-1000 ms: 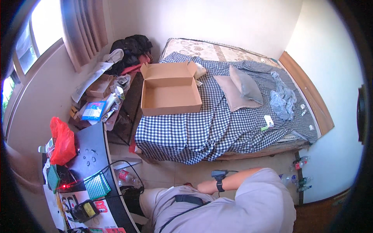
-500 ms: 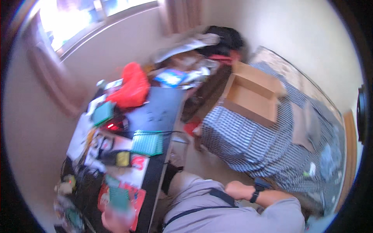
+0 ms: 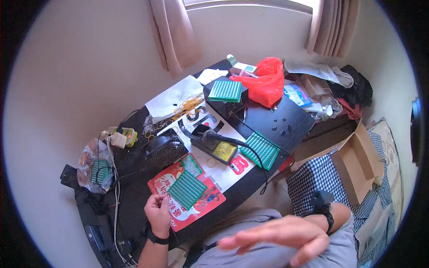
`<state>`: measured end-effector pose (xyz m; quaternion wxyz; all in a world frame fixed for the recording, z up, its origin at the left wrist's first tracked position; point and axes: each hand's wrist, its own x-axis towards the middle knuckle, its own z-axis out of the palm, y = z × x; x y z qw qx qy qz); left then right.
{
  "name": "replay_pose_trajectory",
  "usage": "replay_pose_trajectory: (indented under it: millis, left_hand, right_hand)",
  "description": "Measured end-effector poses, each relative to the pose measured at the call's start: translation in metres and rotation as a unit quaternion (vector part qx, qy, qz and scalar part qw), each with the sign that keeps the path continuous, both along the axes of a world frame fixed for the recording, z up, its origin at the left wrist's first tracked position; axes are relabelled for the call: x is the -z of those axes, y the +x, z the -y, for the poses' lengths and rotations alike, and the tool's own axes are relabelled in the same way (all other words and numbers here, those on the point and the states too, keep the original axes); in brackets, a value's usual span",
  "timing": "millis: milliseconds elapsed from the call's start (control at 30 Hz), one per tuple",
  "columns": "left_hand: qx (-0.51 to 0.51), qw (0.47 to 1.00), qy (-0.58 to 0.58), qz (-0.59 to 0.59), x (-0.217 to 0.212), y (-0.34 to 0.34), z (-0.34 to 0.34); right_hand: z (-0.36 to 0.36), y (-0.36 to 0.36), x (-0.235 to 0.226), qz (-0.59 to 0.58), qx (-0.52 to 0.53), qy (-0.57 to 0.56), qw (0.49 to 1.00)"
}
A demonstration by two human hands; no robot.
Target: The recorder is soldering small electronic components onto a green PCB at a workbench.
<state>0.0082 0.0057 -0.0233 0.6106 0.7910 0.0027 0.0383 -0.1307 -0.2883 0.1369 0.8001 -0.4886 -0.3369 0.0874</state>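
Observation:
My left hand [image 3: 158,214] pinches the near left corner of a green circuit board panel [image 3: 187,190] over a red printed sheet [image 3: 210,203] on the black table. Another green panel [image 3: 192,164] lies partly behind it. In front of my lap, my right hand [image 3: 283,236] is held in the air, empty, its fingers stretched out and slightly blurred. Beyond the sheet stands a soldering iron holder [image 3: 204,142] with a yellow sponge [image 3: 225,151]. To its right, several green panels [image 3: 260,149] lie stacked by the table edge, a black cable across them.
A black fan [image 3: 166,149] stands left of the holder. Farther back are a black box [image 3: 228,107] topped with green panels, yellow rubber bands [image 3: 190,106] and a red plastic bag [image 3: 267,85]. An open cardboard box [image 3: 355,163] rests on checked cloth at right.
My view has swung left toward the table. My right hand has come up from beside my waist and opened out. My left hand stays at the green panel, which now shows clearly.

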Motion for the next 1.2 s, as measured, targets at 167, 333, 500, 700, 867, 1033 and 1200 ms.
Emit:
replay_pose_trajectory:
  millis: [167,333,500,700,867,1033,1200]
  left_hand:
    - [0.011,1.0,0.015,0.012,-0.009,0.0,0.007]
    - [0.016,1.0,-0.001,0.003,0.0,0.002,0.003]
    - [0.003,1.0,-0.029,-0.005,-0.003,0.001,0.007]
    - [-0.011,0.997,-0.059,-0.039,-0.005,0.003,-0.001]
    - [-0.021,0.991,-0.12,-0.046,-0.017,0.005,0.0]
    - [-0.096,0.988,-0.118,-0.026,-0.049,0.013,-0.016]
    - [-0.15,0.977,-0.111,0.107,-0.097,0.021,-0.037]
  right_hand:
    - [-0.084,0.058,-0.009,0.108,-0.193,0.311,0.924]
    - [-0.092,0.089,-0.006,0.235,-0.203,0.342,0.887]
    - [-0.067,0.064,0.0,0.19,-0.131,0.214,0.949]
    - [-0.032,0.027,0.012,0.175,-0.105,0.107,0.973]
    - [-0.004,0.014,0.013,0.186,-0.098,0.06,0.976]
    - [0.021,0.008,0.02,0.177,-0.096,0.04,0.979]
    - [0.028,0.012,0.029,0.163,-0.105,0.059,0.979]
